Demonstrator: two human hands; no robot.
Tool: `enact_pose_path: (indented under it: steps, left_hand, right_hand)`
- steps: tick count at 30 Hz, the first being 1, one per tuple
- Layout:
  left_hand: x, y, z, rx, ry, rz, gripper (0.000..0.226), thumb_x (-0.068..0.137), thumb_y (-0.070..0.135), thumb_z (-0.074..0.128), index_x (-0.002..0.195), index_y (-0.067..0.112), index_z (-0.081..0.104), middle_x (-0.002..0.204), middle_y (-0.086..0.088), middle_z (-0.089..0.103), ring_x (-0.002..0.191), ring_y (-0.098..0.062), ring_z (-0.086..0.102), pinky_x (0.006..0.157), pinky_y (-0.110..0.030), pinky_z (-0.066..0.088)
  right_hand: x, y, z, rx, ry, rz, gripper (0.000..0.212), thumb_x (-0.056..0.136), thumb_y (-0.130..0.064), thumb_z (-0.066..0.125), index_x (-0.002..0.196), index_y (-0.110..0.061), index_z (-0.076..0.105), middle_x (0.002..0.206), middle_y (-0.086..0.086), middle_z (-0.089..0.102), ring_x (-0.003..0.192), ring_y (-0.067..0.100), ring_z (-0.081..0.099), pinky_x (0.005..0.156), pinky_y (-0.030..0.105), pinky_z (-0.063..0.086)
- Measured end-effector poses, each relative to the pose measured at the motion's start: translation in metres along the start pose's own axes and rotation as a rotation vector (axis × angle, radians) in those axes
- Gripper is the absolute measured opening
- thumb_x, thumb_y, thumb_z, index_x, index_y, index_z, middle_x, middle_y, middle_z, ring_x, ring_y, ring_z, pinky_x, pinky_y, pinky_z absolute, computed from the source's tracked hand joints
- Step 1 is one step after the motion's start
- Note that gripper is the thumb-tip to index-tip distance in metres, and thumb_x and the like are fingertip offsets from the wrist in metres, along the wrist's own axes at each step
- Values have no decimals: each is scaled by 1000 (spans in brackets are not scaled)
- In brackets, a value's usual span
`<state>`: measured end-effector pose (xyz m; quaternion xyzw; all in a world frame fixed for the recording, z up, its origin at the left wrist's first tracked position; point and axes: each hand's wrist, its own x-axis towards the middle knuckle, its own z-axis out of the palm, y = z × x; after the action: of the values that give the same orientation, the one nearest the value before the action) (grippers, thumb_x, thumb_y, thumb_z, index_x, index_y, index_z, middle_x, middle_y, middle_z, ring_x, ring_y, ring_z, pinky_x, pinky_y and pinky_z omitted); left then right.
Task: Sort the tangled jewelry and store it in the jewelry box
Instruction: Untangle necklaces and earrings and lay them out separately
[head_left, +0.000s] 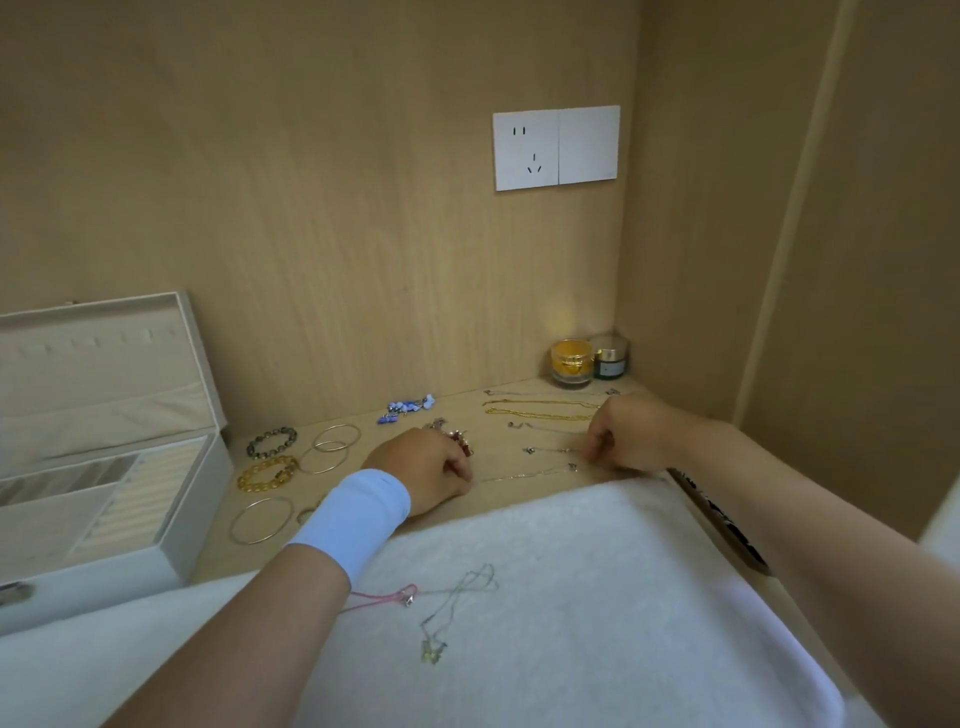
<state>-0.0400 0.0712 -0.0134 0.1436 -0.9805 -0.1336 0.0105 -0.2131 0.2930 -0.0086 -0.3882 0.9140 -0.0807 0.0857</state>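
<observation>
open jewelry box (104, 441) at left edge, with bangles (332, 447) beside it. two jars (571, 361) at centre right, labels too small to read. wall socket (556, 148) at upper right. white towel (597, 545) in the foreground bears tangled chains (452, 608). left hand (431, 470), fingers curled, pinches the left end of the thin chain (524, 474) lying on the shelf. right hand (623, 436) curled just beside its right end; grip cannot be told.

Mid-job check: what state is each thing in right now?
Jewelry box: lid open, standing upright.
Thin chain: stretched straight on the shelf.
Left hand: fingers pinch its left end.
Right hand: fingers curled by chain ends; grip unclear.
Necklaces on the towel: tangled together.
Gold chains: laid out straight.
Jars: upright, apparently closed.
Socket: nothing plugged in.
</observation>
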Motion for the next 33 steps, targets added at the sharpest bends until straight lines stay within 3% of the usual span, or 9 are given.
enact_pose_path:
  steps: [3, 7, 10, 15, 22, 27, 30, 32, 33]
  left_hand:
    - [-2, -3, -1, 6, -8, -13, 12, 86, 30, 66, 95, 35, 72, 98, 14, 65, 95, -11, 60, 85, -23, 46]
    - [-18, -9, -10, -23, 32, 29, 12, 89, 26, 63, 93, 34, 71, 96, 16, 66, 91, -9, 61, 84, -22, 48]
    - [-44, -8, -19, -86, 47, 74, 7, 87, 29, 66, 85, 31, 72, 86, 15, 67, 73, -1, 57, 68, -15, 44]
    - [-87, -12, -17, -216, -51, 77, 4, 81, 31, 69, 81, 34, 72, 68, 23, 61, 64, 2, 54, 66, -16, 47]
    - [-119, -43, -18, -156, -112, 111, 19, 73, 40, 81, 88, 36, 70, 86, 17, 64, 81, -3, 58, 79, -19, 50]
    - [-127, -55, -18, -236, -82, 94, 8, 83, 23, 77, 86, 31, 75, 79, 16, 65, 62, 6, 59, 57, -7, 44]
    - [-128, -57, -12, -326, -45, 61, 7, 88, 27, 71, 82, 29, 74, 79, 6, 64, 48, -4, 55, 44, -25, 51]
    - [-126, -63, -7, -418, 6, 43, 8, 88, 27, 69, 81, 29, 71, 78, 2, 66, 57, -13, 59, 55, -32, 57]
    - [-126, -66, -6, -489, 38, 34, 10, 90, 23, 68, 80, 26, 70, 73, 3, 65, 57, -12, 59, 57, -29, 56]
  right_hand:
    - [-2, -7, -1, -42, 49, -13, 31, 87, -7, 63, 90, -36, 74, 104, -12, 70, 92, 11, 63, 86, 27, 56]
    - [-22, -52, -10, 71, 101, -212, 21, 91, -15, 63, 95, -31, 76, 87, -25, 64, 83, -3, 58, 69, 11, 42]
    - [-39, -92, -7, 278, -44, -340, 17, 85, -16, 72, 91, -29, 79, 84, -18, 72, 76, -3, 62, 68, 15, 48]
    - [-57, -134, 7, 355, -306, -408, 20, 79, -23, 83, 97, -31, 80, 77, -10, 69, 68, 4, 57, 65, 17, 46]
    - [-62, -153, 22, 265, -325, -368, 12, 79, -22, 82, 91, -24, 81, 83, -4, 77, 66, -3, 61, 68, 15, 48]
    - [-58, -168, 21, 163, -336, -315, 6, 81, -26, 75, 86, -23, 78, 82, -3, 76, 66, 2, 63, 67, 19, 51]
    - [-55, -180, 28, 190, -315, -331, 11, 77, -32, 81, 85, -25, 78, 79, 0, 75, 59, 5, 57, 59, 21, 48]
    - [-52, -182, 29, 241, -332, -314, 10, 78, -29, 82, 85, -23, 79, 73, 2, 73, 59, 8, 57, 58, 23, 50]
    - [-49, -182, 29, 273, -347, -307, 10, 80, -28, 81, 86, -21, 78, 72, 3, 72, 61, 10, 58, 61, 26, 53]
